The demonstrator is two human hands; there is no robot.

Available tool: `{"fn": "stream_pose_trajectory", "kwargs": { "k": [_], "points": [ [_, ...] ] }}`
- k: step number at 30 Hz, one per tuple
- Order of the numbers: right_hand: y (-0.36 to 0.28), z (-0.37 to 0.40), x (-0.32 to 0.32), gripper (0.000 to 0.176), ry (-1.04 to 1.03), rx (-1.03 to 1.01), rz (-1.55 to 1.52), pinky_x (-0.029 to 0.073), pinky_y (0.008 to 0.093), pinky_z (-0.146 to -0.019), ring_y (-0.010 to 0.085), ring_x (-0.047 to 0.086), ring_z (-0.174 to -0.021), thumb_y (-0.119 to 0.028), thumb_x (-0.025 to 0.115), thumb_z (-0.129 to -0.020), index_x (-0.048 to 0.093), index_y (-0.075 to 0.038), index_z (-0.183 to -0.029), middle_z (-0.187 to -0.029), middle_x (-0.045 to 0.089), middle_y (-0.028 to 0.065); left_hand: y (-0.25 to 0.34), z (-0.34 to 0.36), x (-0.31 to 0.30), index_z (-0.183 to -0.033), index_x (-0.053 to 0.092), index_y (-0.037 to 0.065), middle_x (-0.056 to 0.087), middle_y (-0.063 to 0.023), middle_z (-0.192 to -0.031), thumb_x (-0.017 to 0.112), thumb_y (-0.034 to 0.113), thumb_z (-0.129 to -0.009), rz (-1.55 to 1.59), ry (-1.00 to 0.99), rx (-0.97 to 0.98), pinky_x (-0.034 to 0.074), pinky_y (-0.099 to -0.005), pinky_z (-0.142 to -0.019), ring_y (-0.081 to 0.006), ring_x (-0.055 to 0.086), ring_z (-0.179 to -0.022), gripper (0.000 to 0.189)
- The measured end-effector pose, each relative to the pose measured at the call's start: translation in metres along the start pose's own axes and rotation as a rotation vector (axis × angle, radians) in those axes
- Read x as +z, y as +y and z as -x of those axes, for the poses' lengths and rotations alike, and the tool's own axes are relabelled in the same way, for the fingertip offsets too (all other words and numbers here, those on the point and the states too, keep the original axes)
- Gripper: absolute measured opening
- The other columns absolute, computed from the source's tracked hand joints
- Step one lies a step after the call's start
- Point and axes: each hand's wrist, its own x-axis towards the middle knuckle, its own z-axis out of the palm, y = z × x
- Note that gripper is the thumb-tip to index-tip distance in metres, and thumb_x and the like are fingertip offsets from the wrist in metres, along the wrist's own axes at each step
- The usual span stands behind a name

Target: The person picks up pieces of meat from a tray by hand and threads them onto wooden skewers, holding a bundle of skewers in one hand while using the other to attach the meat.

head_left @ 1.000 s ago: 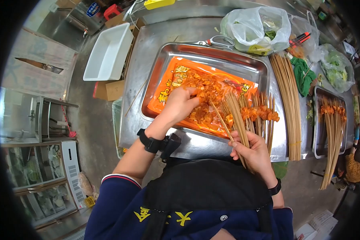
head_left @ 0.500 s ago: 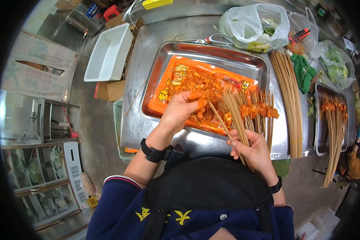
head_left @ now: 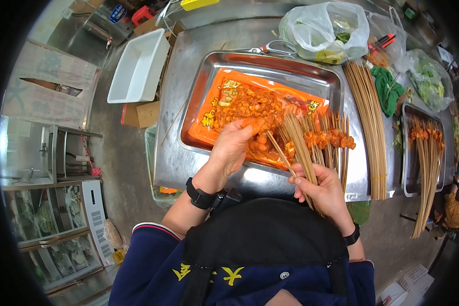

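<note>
My left hand (head_left: 230, 148) is closed in a pinch, its sauce-coated fingertips on a piece of marinated meat (head_left: 260, 124) right at the tip of a single bamboo skewer (head_left: 279, 149). Between thumb and fingers, my right hand (head_left: 319, 189) grips that skewer together with a thick bundle of bamboo skewers (head_left: 302, 148). More red-sauced meat (head_left: 250, 102) is heaped on an orange printed bag (head_left: 203, 127) inside a steel tray (head_left: 335, 81). Loaded meat skewers (head_left: 336, 140) rest across the tray's right edge, beside the bundle.
To the right lie a long stack of bamboo skewers (head_left: 370, 137), a green cloth (head_left: 386, 91) and a second tray (head_left: 407, 176) with finished skewers (head_left: 427, 168). Scissors (head_left: 278, 48) and a plastic bag of greens (head_left: 321, 30) sit behind. A white bin (head_left: 132, 66) stands at left.
My left hand has shifted slightly, its fingers now drawn closer together around the meat at the skewer tip. My right hand stays in nearly the same place with the skewers.
</note>
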Motion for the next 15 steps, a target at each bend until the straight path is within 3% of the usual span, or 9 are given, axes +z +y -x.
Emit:
{"fn": "stream_pose_trajectory", "kwargs": {
  "k": [8, 10, 15],
  "points": [
    [0.003, 0.000, 0.002, 0.024, 0.047, -0.011, 0.009, 0.047, 0.0206, -0.048, 0.0096, 0.056, -0.057, 0.000, 0.053, -0.083, 0.053, 0.004, -0.106, -0.085, 0.062, 0.0122, -0.007, 0.006, 0.015, -0.092, 0.060, -0.001, 0.059, -0.0043, -0.074, 0.055, 0.017, -0.085, 0.106, 0.051, -0.069, 0.047, -0.0236, -0.056, -0.0111, 0.056, -0.062, 0.019],
    [0.002, 0.001, 0.002, 0.024, 0.074, -0.019, 0.027, 0.046, 0.0193, -0.048, 0.0079, 0.056, -0.057, -0.002, 0.055, -0.082, 0.055, 0.005, -0.105, -0.082, 0.061, 0.0072, -0.011, 0.010, 0.020, -0.092, 0.060, -0.001, 0.059, -0.0043, -0.073, 0.056, 0.016, -0.085, 0.115, 0.052, -0.080, 0.047, -0.0236, -0.056, -0.0110, 0.056, -0.062, 0.019],
    [-0.001, 0.004, 0.006, 0.023, 0.130, -0.058, 0.066, 0.046, 0.0194, -0.048, 0.0084, 0.057, -0.057, -0.001, 0.056, -0.081, 0.056, 0.004, -0.104, -0.081, 0.060, 0.0066, -0.021, 0.010, 0.019, -0.092, 0.061, 0.000, 0.061, -0.0048, -0.076, 0.057, 0.017, -0.084, 0.038, -0.074, -0.190, 0.047, -0.0240, -0.057, -0.0118, 0.057, -0.065, 0.019]
  ]
}}
